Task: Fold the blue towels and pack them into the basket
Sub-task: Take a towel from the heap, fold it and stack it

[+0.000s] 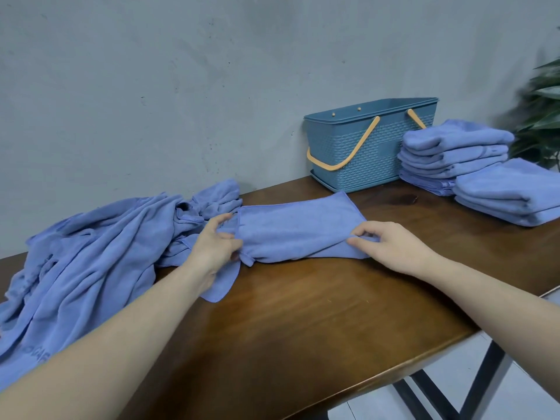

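Towel (298,230) flat on table (303,313), ends pinched by left grip (216,244), right grip (391,245)

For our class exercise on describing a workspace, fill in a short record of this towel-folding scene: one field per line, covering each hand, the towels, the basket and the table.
left hand: pinches the left end of the towel being folded
right hand: pinches its right end
unfolded towels: heaped at left
folded towels: two stacks at right, beside the basket
basket: against the wall, handles down, contents hidden
table: dark wood
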The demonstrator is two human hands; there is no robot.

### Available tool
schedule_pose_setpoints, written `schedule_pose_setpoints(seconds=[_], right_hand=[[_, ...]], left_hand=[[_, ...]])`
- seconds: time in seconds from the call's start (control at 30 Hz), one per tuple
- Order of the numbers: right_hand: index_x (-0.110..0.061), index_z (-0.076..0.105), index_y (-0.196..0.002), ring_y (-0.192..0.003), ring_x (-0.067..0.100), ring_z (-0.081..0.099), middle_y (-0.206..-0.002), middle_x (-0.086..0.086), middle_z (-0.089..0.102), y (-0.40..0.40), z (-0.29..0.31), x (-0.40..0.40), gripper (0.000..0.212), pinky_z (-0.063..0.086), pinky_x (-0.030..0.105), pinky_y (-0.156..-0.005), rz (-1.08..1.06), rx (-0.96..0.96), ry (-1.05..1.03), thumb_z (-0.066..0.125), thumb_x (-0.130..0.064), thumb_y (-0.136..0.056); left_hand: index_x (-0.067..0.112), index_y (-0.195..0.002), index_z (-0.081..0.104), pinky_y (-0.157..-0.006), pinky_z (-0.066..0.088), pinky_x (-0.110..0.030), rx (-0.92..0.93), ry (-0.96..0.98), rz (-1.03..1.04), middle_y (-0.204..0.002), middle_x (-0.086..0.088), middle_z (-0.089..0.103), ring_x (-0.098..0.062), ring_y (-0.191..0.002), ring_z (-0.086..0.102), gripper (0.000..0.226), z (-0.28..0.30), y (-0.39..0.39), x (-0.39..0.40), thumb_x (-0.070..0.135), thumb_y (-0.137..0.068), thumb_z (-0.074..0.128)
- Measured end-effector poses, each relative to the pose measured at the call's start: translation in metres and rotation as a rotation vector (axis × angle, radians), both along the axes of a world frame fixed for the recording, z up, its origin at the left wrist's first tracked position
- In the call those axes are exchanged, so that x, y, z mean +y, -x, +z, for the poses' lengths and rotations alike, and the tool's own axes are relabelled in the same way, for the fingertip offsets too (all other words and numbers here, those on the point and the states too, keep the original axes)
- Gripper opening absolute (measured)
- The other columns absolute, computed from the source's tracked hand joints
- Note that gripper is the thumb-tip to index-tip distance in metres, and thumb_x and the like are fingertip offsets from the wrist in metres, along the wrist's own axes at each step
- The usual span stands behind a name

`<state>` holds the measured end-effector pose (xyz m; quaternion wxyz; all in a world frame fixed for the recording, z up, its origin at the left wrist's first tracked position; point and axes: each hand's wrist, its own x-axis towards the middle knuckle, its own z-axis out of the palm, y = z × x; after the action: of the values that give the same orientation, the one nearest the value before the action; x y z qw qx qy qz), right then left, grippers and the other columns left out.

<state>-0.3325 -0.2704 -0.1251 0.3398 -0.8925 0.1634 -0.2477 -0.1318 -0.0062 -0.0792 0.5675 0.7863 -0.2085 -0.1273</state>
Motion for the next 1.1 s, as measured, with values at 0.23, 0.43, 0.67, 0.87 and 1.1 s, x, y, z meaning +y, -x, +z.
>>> schedule_pose_setpoints(seconds=[0.23,0.43,0.67,0.87,1.1], right_hand=[[-0.02,0.071,-0.082,-0.061,-0.006,0.053,-0.067,-0.028,0.062,-0.002,0.001,-0.001,0.017,0.037,0.01,-0.064,0.024,-0.013,-0.067,0.071,-0.033,-0.093],[-0.019,0.07,-0.079,-0.056,-0.002,0.049,-0.063,-0.022,0.059,-0.002,0.002,-0.001,0.02,0.038,0.018,-0.064,0.012,-0.011,-0.107,0.07,-0.032,-0.094],[-0.02,0.069,-0.078,-0.059,-0.002,0.049,-0.065,-0.022,0.061,-0.004,0.002,-0.001,0.02,0.038,0.014,-0.063,0.018,-0.001,-0.132,0.07,-0.031,-0.094],[-0.01,0.067,-0.08,-0.05,-0.001,0.044,-0.055,-0.021,0.054,-0.003,0.006,0.0,0.025,0.034,0.013,-0.056,0.017,0.011,-0.183,0.067,-0.028,-0.097],[-0.006,0.066,-0.08,-0.045,0.001,0.038,-0.05,-0.017,0.047,0.001,0.009,0.003,0.027,0.033,0.01,-0.049,0.024,0.001,-0.229,0.066,-0.027,-0.097]], left_hand=[[0.016,-0.097,0.067,-0.061,0.045,-0.029,0.01,-0.05,0.059,-0.069,-0.009,0.065,-0.023,-0.067,0.055,0.014,-0.003,-0.006,0.013,0.004,-0.091,0.065],[0.012,-0.099,0.077,-0.067,0.048,-0.02,0.071,0.004,0.039,-0.073,-0.007,0.066,-0.012,-0.066,0.056,0.025,-0.02,0.004,-0.002,0.008,-0.099,0.052],[0.018,-0.132,0.061,-0.083,0.037,-0.017,-0.346,-0.298,-0.043,-0.116,0.002,0.051,-0.008,-0.098,0.051,0.05,-0.028,0.018,-0.017,0.024,-0.086,0.079],[0.023,-0.123,0.063,-0.057,0.042,-0.02,-0.219,-0.146,-0.014,-0.057,0.006,0.051,-0.006,-0.051,0.047,0.047,-0.031,0.005,-0.007,-0.008,-0.087,0.062],[0.016,-0.099,0.071,-0.091,0.056,-0.036,0.065,0.126,-0.117,-0.088,-0.013,0.069,-0.026,-0.084,0.068,0.035,-0.012,-0.007,0.022,-0.016,-0.088,0.061]])
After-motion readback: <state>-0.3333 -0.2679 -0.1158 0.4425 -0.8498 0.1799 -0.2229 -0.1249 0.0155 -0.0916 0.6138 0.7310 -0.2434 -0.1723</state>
